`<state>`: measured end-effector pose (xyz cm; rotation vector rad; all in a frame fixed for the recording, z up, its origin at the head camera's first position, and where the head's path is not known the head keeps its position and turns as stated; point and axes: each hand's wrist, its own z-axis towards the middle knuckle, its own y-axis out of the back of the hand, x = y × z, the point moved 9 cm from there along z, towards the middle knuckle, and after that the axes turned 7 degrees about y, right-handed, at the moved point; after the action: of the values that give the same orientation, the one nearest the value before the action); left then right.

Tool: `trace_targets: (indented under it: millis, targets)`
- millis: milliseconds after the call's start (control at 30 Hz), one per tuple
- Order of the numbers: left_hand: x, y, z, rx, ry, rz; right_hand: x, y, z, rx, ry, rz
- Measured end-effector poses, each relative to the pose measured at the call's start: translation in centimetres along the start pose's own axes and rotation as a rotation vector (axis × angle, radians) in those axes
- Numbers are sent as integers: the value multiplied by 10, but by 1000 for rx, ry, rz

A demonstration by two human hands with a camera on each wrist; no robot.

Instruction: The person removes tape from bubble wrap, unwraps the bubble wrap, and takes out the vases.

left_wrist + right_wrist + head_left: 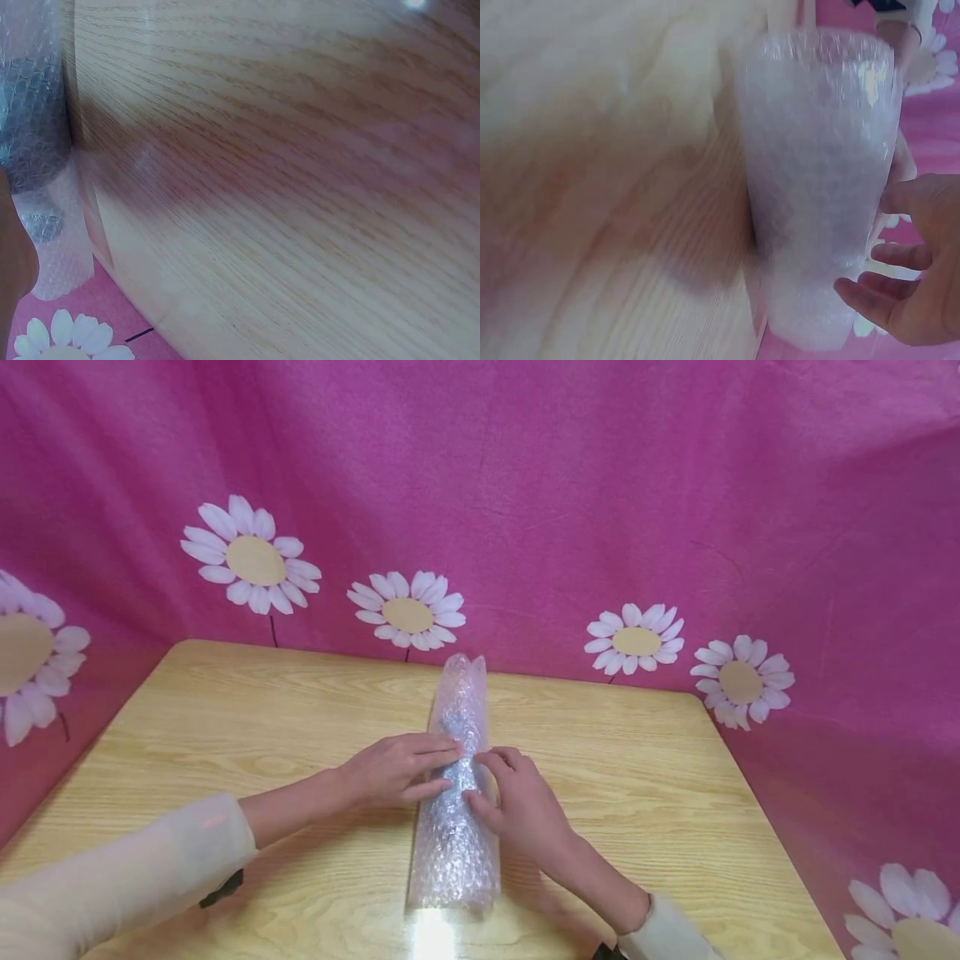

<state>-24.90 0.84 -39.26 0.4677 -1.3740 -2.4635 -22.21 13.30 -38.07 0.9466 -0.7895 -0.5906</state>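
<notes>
A long bundle of clear bubble wrap [453,847] lies lengthwise on the table, pointing away from me. Through the layers in the left wrist view, a dark bottle-like shape [34,124] shows, with a smaller dark end piece; its exact kind is blurred by the wrap. My left hand [397,766] rests its nearly straight fingers on the bundle's left side and top. From the right, my right hand [525,802] touches the wrap with loosely bent, spread fingers. In the right wrist view those fingers [870,300] stand apart beside the wrap, not closed round it.
The wooden table [262,710] extends to both sides of the bundle. A pink cloth [525,510] printed with white daisies hangs behind the table and along its sides. The far end of the wrap reaches the table's back edge.
</notes>
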Motion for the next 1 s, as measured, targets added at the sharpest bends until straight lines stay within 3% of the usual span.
trace_targets:
  millis: [133, 533, 733, 1000]
  targets:
    - [-1, 0, 0, 6, 5, 3, 14, 0, -5, 3, 52, -47]
    - [0, 0, 0, 39, 37, 13, 26, -10, -13, 138, -9, -116]
    - [1, -1, 0, 47, 54, -3, 27, -8, -13, 107, 23, -132]
    - [3, -2, 0, 37, 57, -21, 38, 0, -11, -16, 189, -192]
